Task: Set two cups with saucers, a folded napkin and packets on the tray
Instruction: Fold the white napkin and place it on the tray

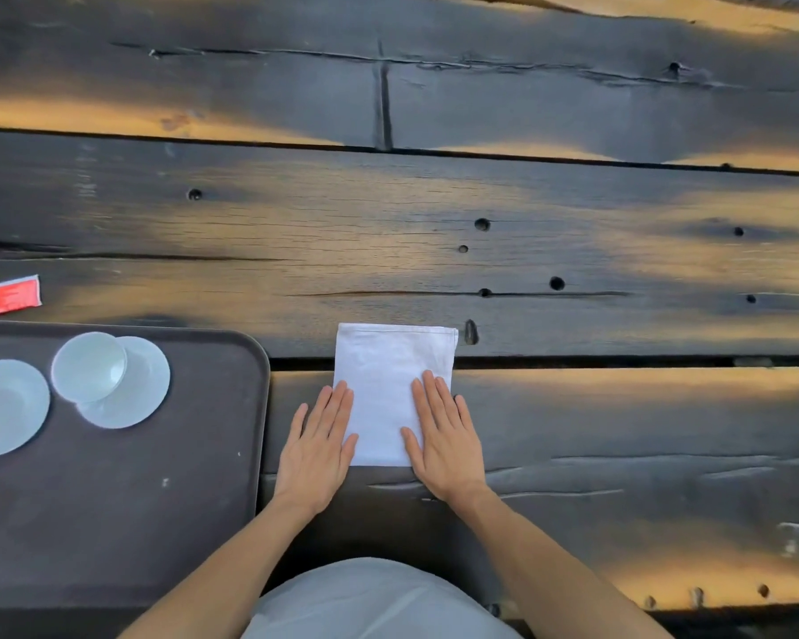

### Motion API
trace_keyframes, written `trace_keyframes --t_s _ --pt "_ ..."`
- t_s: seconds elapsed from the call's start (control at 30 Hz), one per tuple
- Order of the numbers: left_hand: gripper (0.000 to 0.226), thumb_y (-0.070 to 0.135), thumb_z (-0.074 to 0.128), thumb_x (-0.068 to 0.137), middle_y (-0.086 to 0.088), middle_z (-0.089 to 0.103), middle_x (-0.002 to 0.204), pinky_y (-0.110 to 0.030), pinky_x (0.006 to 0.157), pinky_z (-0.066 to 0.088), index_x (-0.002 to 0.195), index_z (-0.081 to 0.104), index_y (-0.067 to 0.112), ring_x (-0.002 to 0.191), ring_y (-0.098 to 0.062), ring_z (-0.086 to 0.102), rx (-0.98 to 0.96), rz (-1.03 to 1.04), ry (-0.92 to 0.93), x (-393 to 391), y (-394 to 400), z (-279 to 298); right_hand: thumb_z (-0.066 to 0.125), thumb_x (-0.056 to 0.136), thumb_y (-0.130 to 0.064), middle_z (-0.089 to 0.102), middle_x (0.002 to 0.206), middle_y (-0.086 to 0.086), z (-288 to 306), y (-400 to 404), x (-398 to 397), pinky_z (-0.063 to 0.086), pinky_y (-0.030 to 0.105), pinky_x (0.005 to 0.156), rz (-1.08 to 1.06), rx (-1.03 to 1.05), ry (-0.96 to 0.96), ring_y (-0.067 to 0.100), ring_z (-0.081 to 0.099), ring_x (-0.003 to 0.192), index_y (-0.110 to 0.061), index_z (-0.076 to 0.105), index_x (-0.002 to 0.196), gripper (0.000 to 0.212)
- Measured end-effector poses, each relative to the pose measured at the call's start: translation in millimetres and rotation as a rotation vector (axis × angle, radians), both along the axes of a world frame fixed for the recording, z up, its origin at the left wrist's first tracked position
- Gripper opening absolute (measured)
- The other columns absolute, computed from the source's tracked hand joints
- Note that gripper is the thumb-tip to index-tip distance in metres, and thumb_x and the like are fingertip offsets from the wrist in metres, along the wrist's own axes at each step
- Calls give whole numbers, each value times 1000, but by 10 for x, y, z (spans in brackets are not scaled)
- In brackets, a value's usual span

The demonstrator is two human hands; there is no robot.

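1. Napkin (390, 389): white folded cloth on the table (573, 269), at 3 o'clock from the tray (231, 454), just beside its rim.
2. Left hand (317, 454) and right hand (444, 442): fingers spread flat, pressing the napkin's near corners; nothing pinched.
3. We judge it light, soft and limp; we would lift it by the folded edges with both hands.
4. Packets (15, 295): off the tray, at its 12 o'clock.
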State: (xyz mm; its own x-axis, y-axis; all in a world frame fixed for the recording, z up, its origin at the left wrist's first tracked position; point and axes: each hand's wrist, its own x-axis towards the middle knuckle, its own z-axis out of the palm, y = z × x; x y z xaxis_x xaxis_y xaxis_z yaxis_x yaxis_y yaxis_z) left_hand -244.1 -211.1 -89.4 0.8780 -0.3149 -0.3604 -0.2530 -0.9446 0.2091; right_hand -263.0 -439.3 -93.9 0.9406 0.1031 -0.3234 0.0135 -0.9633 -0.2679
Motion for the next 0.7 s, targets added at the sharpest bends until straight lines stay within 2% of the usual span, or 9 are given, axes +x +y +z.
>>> trace_keyframes --t_s 0.1,0.2,0.27,0.3,0.37,0.47,0.53,0.63,0.7 --pt "63 41 20 102 -6 20 166 -49 120 28 157 23 10 152 -25 23 5 12 16 12 -34 89 18 107 -49 -2 171 -4 34 -53 -62 13 44 127 -23 5 25 16 -3 157 -21 3 162 64" --pt "65 42 14 101 -6 9 167 -49 121 21 158 15 10 154 -28 12 1 18 48 0 -73 166 21 109 -44 -2 169 -6 100 -107 -139 18 46 126 -43 26 42 19 0 157 -23 4 162 59" --pt "63 36 23 103 -9 3 167 -48 123 20 159 13 8 154 -31 5 -53 -1 73 -44 -71 194 30 109 -40 1 170 -4 166 -124 -222 19 46 126 -90 82 49 20 4 157 -22 8 162 60" --pt "62 31 34 104 -11 7 168 -48 123 23 158 19 6 155 -32 7 -90 -21 74 -80 -66 214 36 108 -39 8 170 0 202 -136 -278 23 44 125 -124 119 43 22 11 157 -20 15 162 61" --pt "57 19 54 98 -14 25 164 -49 118 34 152 39 6 152 -35 22 -136 -92 43 -192 -48 260 50 103 -38 24 167 8 272 -162 -432 36 41 119 -155 159 32 25 30 150 -19 30 158 61" --pt "54 14 67 90 -11 44 156 -47 112 43 142 55 12 145 -33 41 -104 -165 7 -340 -84 323 55 99 -26 29 162 4 363 -196 -573 55 40 99 -103 151 56 22 45 137 -24 42 149 52" --pt "51 18 67 91 -8 46 155 -46 112 42 141 57 15 143 -29 45 -21 -149 -4 -361 -143 369 52 98 -19 30 160 -2 413 -225 -533 58 39 86 -101 130 76 19 50 128 -25 43 146 50" --pt "43 28 54 99 -6 44 156 -47 115 35 141 55 17 144 -26 42 29 -148 -14 -311 -245 420 48 100 -23 38 154 -5 489 -267 -447 58 40 81 -107 122 109 22 56 118 -29 41 141 42" --pt "39 27 56 97 -7 50 150 -46 112 39 135 59 17 139 -27 47 5 -169 -18 -251 -310 479 45 102 -24 39 153 -5 520 -281 -418 57 40 75 -85 108 95 26 61 108 -27 44 138 36"
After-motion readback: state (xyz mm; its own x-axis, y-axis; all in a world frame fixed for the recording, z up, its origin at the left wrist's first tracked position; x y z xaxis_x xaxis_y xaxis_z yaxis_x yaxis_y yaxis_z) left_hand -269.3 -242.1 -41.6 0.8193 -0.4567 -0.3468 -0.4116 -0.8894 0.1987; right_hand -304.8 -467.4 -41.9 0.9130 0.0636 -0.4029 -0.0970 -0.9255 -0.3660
